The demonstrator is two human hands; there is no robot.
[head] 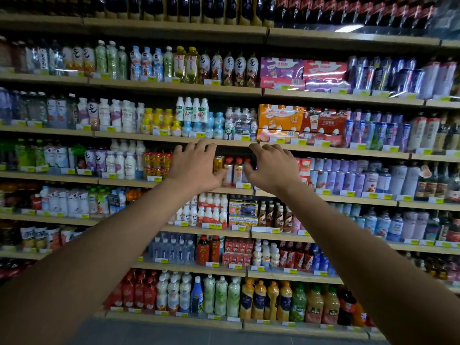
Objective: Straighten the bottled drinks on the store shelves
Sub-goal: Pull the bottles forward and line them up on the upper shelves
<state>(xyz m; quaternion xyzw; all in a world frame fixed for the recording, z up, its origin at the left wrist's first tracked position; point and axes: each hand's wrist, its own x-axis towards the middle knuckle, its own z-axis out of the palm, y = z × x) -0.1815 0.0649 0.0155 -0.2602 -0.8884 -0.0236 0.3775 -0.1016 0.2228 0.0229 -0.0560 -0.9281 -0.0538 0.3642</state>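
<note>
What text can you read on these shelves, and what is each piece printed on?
"AD": red letters on the white plastic bottles with green caps.
"1亿": on the orange cardboard multipack, as far as I can make out.
Yellow shelf price tags: numbers too small to read.
Everything else is too blurred or too small to read.

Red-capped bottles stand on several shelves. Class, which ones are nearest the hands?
The small red-capped pale-labelled bottles between the left hand and right hand; the rest stand lower.

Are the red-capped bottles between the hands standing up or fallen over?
Standing up. The red-capped bottles have caps on top and bottoms on the shelf.
</note>
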